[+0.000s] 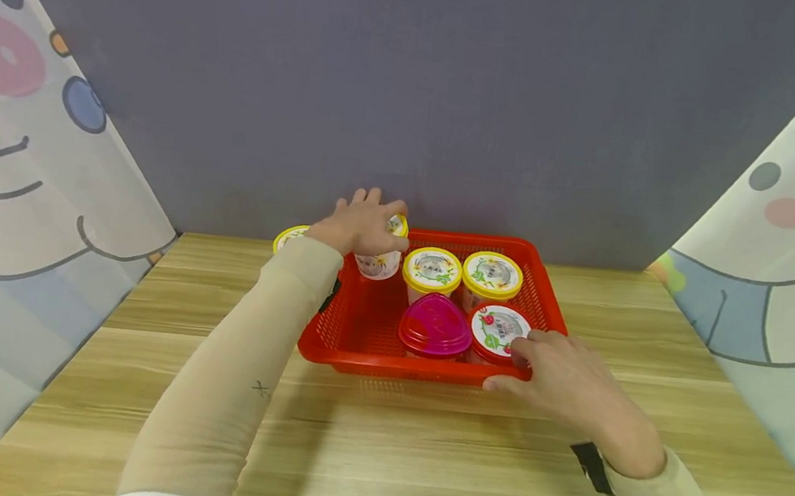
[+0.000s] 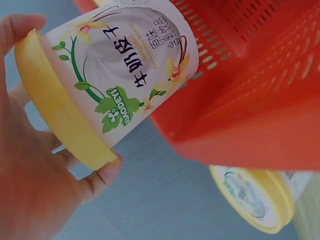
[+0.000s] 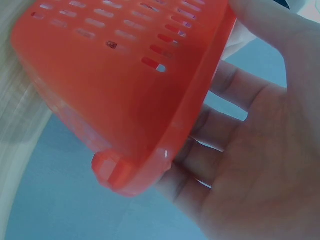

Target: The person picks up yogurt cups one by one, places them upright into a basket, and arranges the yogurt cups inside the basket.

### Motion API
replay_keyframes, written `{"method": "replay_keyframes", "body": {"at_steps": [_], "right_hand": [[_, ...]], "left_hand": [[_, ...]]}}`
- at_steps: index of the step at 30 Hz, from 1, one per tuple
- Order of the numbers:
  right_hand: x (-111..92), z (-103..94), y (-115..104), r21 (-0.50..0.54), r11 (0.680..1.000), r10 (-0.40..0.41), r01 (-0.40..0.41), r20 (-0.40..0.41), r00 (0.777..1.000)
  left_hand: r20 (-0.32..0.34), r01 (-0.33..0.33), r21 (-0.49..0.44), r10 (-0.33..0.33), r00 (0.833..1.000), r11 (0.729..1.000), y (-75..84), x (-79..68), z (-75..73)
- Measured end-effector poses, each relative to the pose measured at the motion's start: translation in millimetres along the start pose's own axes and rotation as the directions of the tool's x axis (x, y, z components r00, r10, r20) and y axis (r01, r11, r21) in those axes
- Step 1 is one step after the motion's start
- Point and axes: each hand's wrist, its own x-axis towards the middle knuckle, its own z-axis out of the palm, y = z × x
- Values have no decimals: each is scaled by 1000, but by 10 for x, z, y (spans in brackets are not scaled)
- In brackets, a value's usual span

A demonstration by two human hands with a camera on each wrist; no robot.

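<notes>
My left hand (image 1: 365, 226) holds a white paper tub (image 2: 130, 65) by its yellow lid (image 2: 62, 100), thumb and fingers on opposite sides of the rim. The tub is over the back left part of a red plastic basket (image 1: 355, 359). At the basket's front right corner, my right hand (image 1: 567, 378) grips the rim, fingers on the inner side and thumb in front. Its fingertips are close to a red-lidded tub (image 1: 500, 331). Beside that tub is a magenta-lidded container (image 1: 436, 325). Two yellow-lidded tubs, one left (image 1: 433, 269) and one right (image 1: 493, 274), stand behind them.
Another yellow-lidded tub (image 1: 288, 237) is outside the basket at its left, partly hidden by my left forearm. The basket rests on a wood-grain table (image 1: 417, 463) against a grey back panel (image 1: 415, 94). Cartoon-printed sheets (image 1: 29, 181) flank the table.
</notes>
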Motion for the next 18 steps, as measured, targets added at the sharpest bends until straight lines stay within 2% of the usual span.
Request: {"method": "replay_keyframes", "body": {"at_steps": [8, 18], "right_hand": [[-4, 1, -5, 7, 1000, 15, -15, 16, 1000], [-2, 10, -3, 12, 1000, -1, 1, 1, 1000]], "left_hand": [[31, -1, 16, 1, 1000, 1000, 18, 44, 180], [54, -29, 45, 26, 998, 999, 27, 60, 272]]}}
